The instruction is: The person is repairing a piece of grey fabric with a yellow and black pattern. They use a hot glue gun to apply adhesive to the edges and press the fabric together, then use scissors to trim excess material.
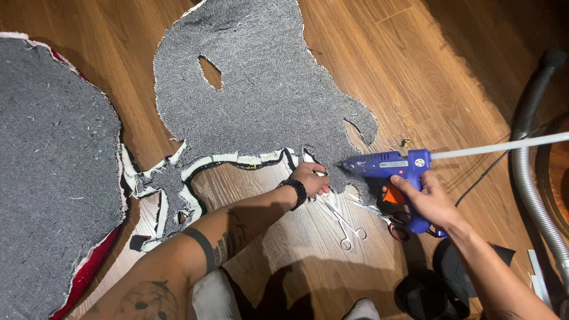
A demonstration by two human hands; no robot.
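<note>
A wooden floor [427, 71] carries grey rug pieces [261, 83], silver scissors [347, 228], red-handled scissors [391, 224] and a vacuum hose [527, 172].

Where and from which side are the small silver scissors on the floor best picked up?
Take the small silver scissors by the finger loops, coming from the near side: they lie flat on the wood floor, loops toward the person, tips pointing toward the left hand.

Rough woven backing cloth [261, 89], glossy wood floor [415, 71]
</note>
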